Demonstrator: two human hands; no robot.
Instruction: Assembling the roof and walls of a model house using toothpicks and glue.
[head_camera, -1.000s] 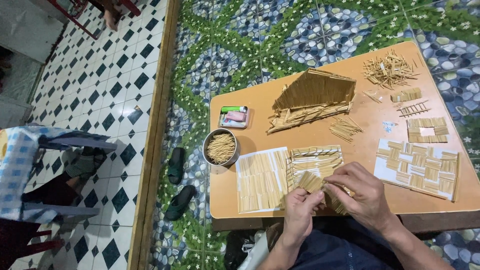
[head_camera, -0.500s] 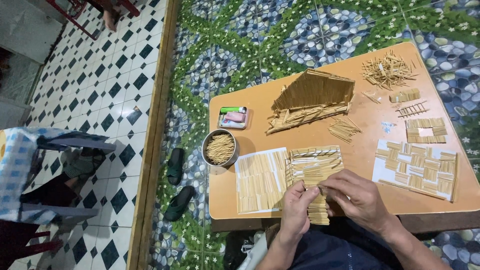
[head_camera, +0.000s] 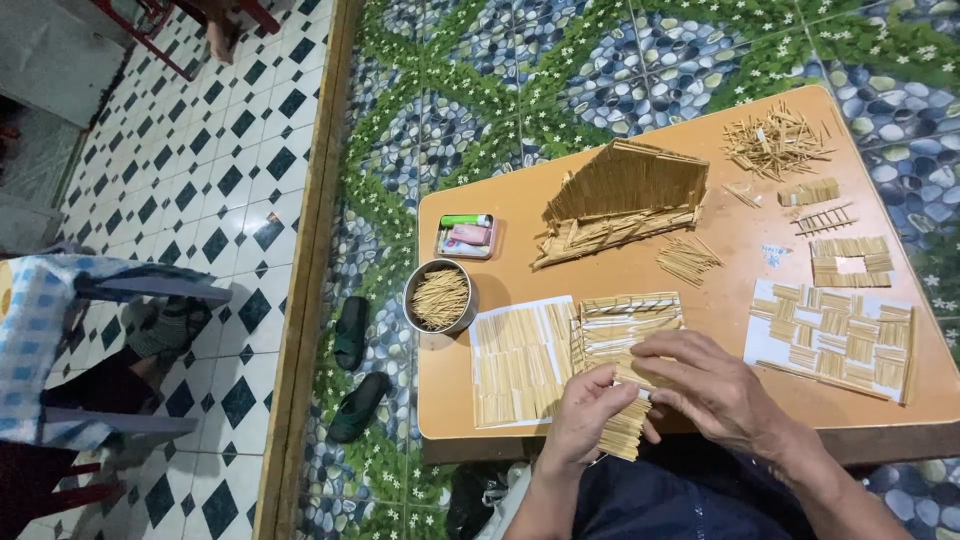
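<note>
Both hands close on a flat panel of glued sticks (head_camera: 625, 425) at the table's (head_camera: 520, 225) near edge, about 6 o'clock on the tabletop. The left hand (head_camera: 585, 415) pinches its left side; the right hand (head_camera: 705, 385) lies curled over its top from 2 o'clock. The panel's sticks run roughly 1 to 7 o'clock, its lower end overhanging the edge between the wrists. A second stick sheet (head_camera: 520, 360) rests just left, at 10 o'clock from the left hand, which is nearer to it
</note>
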